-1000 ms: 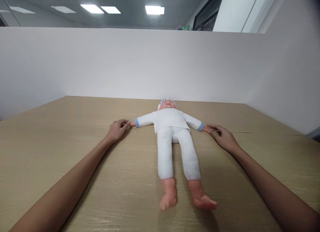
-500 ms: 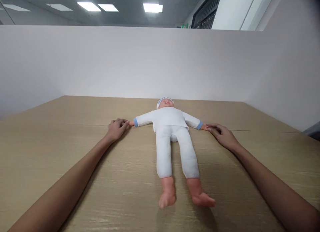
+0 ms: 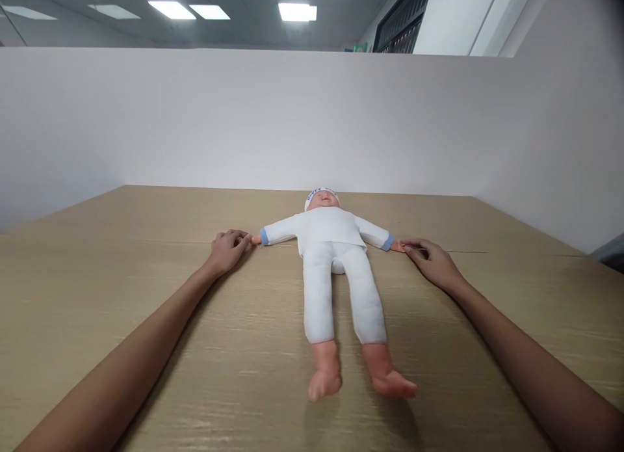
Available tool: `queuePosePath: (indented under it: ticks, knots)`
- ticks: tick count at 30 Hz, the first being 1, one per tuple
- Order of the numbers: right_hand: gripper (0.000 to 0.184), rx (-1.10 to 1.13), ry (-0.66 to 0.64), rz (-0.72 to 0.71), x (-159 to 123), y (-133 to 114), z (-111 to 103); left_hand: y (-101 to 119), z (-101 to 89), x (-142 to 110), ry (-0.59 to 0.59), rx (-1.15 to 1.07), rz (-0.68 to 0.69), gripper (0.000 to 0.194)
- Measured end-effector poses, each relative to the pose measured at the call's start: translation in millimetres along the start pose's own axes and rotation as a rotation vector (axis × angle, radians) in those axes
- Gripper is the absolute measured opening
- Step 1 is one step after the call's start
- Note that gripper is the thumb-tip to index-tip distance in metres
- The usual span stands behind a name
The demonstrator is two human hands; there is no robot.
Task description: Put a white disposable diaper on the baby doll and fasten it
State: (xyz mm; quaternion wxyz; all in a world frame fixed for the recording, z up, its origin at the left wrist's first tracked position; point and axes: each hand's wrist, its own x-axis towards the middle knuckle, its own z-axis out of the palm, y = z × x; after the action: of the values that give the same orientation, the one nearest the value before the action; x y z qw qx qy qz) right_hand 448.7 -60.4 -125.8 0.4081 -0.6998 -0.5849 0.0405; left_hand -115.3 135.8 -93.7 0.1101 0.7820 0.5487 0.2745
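Note:
A baby doll [image 3: 327, 226] lies on its back with its arms stretched out sideways and its feet toward me. It wears a white top, white trousers [image 3: 319, 296] and a white cap [image 3: 309, 197] with blue lettering; the sleeve cuffs are light blue and the feet bare. My left hand [image 3: 228, 250] is closed at the doll's hand [image 3: 256, 240] on the left side, fingertips pinching it. On the right side, my right hand [image 3: 433, 262] pinches the doll's other hand [image 3: 397, 246] between thumb and fingers. Both my hands rest low, close to the tabletop.
The doll lies on a wide wood-grain table [image 3: 146, 296] with a thin seam across it. A white partition [image 3: 244, 120] rises behind the table, and another white wall [image 3: 560, 153] stands at the right. A dark object [image 3: 611, 255] shows at the right edge.
The view has shifted very slightly, so the doll's feet appear a little higher. Both my hands keep their places at the doll's hands.

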Motion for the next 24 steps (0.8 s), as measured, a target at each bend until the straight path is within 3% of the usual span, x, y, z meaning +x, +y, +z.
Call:
queuePosePath:
  ticks: [5, 10, 13, 15, 18, 20, 21, 23, 24]
  knots:
    - [0.039, -0.016, 0.09, -0.039, -2, -4, 3, 10, -8.1, -9, 0.017, -0.071, -0.001, 0.051]
    - [0.022, -0.003, 0.259, -0.119, -12, -26, 0, 30, -16.9, -37, 0.119, -0.201, -0.004, 0.053]
    - [0.013, 0.052, 0.324, -0.164, -26, -55, -4, 60, -25.9, -58, 0.176, -0.296, 0.028, 0.048]
    - [0.016, 0.096, 0.333, -0.194, -44, -83, -10, 93, -37.6, -80, 0.196, -0.353, 0.079, 0.038]
    - [0.024, 0.164, 0.301, -0.238, -95, -137, -27, 151, -57.9, -141, 0.274, -0.553, 0.221, 0.02]
    - [0.029, 0.212, 0.246, -0.272, -149, -172, -41, 184, -63.3, -203, 0.277, -0.73, 0.322, 0.028]
    - [0.033, 0.261, 0.172, -0.32, -181, -187, -46, 195, -61.2, -238, 0.178, -0.764, 0.402, 0.036]
    - [0.039, 0.306, 0.02, -0.503, -251, -205, -50, 207, -46.1, -310, -0.197, -0.725, 0.633, 0.047]
    - [0.04, 0.29, -0.014, -0.58, -286, -206, -47, 207, -34.3, -343, -0.299, -0.71, 0.665, 0.049]
